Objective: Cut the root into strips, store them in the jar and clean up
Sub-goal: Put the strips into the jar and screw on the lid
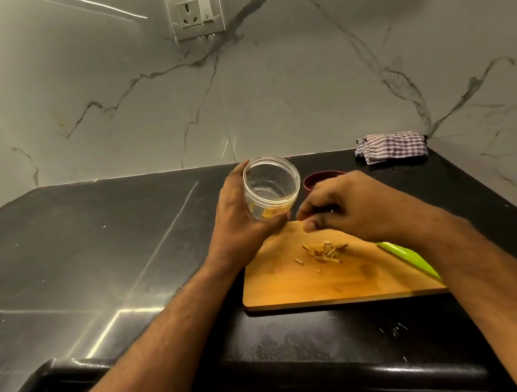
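Observation:
My left hand grips a clear plastic jar, tilted with its mouth toward me, above the far left corner of the wooden cutting board. A few yellowish strips lie in the jar's lower side. My right hand hovers just right of the jar over the board's far edge, fingers curled; whether it pinches anything I cannot tell. A small pile of cut root strips lies on the board in front of that hand.
A green knife lies along the board's right side, partly under my right forearm. A dark red lid sits behind my right hand. A checked cloth lies at the back right by the marble wall. The black counter's edge runs near me.

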Demonstrator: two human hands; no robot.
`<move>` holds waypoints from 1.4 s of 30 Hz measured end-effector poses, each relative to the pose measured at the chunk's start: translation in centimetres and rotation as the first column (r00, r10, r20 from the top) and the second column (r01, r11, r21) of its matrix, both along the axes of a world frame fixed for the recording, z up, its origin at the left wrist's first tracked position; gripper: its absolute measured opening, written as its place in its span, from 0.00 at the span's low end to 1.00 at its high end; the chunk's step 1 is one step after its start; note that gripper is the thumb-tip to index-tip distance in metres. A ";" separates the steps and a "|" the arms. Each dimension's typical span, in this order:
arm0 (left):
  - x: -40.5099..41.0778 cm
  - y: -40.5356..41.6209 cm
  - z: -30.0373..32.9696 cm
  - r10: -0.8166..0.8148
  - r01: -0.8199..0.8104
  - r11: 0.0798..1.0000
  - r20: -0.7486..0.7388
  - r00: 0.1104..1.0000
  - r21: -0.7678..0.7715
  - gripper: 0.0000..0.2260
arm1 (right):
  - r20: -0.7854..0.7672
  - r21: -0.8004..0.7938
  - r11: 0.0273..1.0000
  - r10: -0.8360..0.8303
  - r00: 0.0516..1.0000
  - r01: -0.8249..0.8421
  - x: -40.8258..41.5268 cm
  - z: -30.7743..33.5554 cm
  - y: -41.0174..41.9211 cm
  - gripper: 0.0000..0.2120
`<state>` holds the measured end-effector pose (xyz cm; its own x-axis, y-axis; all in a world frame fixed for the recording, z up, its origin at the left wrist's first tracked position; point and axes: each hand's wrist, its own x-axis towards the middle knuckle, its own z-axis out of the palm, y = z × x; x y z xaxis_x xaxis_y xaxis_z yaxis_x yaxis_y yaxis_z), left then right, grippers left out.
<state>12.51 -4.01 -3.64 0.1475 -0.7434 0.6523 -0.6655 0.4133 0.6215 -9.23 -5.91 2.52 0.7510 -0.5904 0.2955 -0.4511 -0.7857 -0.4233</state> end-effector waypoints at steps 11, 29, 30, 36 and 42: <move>-0.2 0.2 0.2 0.017 -0.017 1.000 0.028 0.999 0.004 0.42 | -0.313 0.208 0.977 0.021 0.950 0.047 -0.3 0.0 0.7 0.15; -0.1 0.1 0.1 0.052 -0.052 0.999 0.034 0.998 -0.007 0.42 | -0.214 0.181 0.971 0.196 0.957 -0.158 2.1 -1.9 1.4 0.10; -0.1 0.0 0.1 0.052 -0.052 0.999 0.034 0.998 -0.007 0.42 | -0.208 0.160 0.974 0.193 0.959 -0.161 2.1 -1.9 1.4 0.09; -0.1 0.1 0.1 0.059 -0.060 0.998 0.037 0.998 0.006 0.43 | -0.214 0.128 0.985 0.139 0.967 -0.113 1.2 -1.3 0.7 0.08; -0.2 0.2 0.2 0.059 -0.060 0.998 0.029 0.998 0.030 0.43 | -0.320 0.172 0.981 0.140 0.937 -0.088 0.5 -0.8 0.8 0.12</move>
<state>12.30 -3.78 -3.40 0.1741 -0.7537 0.6337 -0.7054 0.3535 0.6143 -8.69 -5.14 1.72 0.8557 -0.5132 -0.0664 -0.4964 -0.7779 -0.3852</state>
